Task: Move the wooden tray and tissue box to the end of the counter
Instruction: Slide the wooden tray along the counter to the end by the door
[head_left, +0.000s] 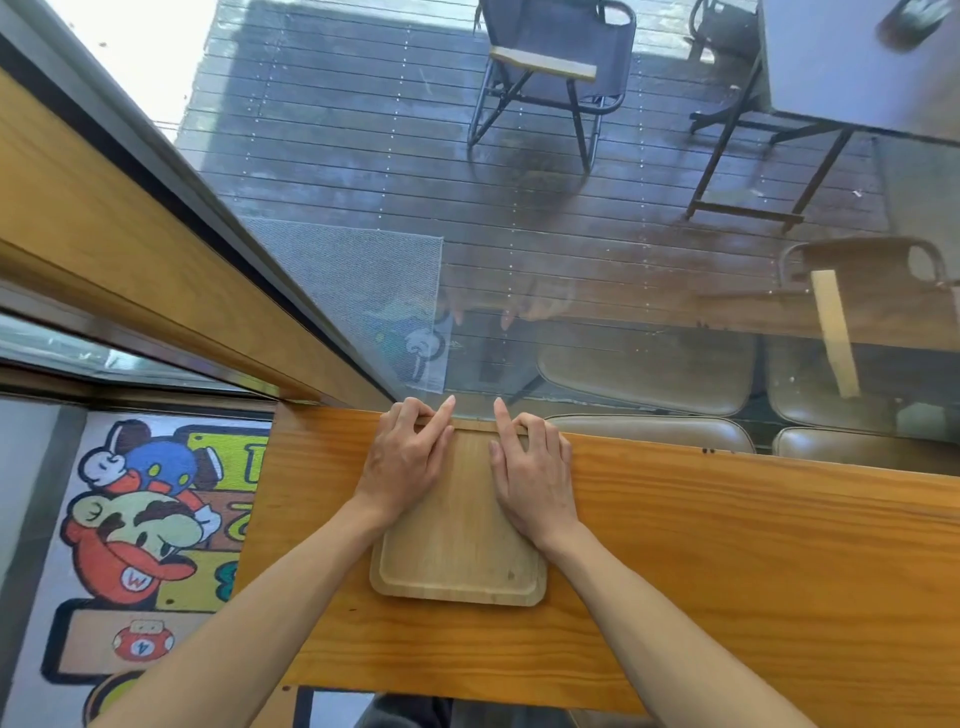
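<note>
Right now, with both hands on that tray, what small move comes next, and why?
Probably let go and fetch the tissue box. The tray already lies near the counter's left end, against the window, with the left hand and right hand resting flat on it. No tissue box is in view.

there is only one view, from a wide-angle camera on the person's head. it looks forward and steeply down, close above the wooden counter (727, 545). the forearms enter from the near edge. at the far side it faces a window (597, 260), and at the left it sees the floor rug (140, 519).
</note>
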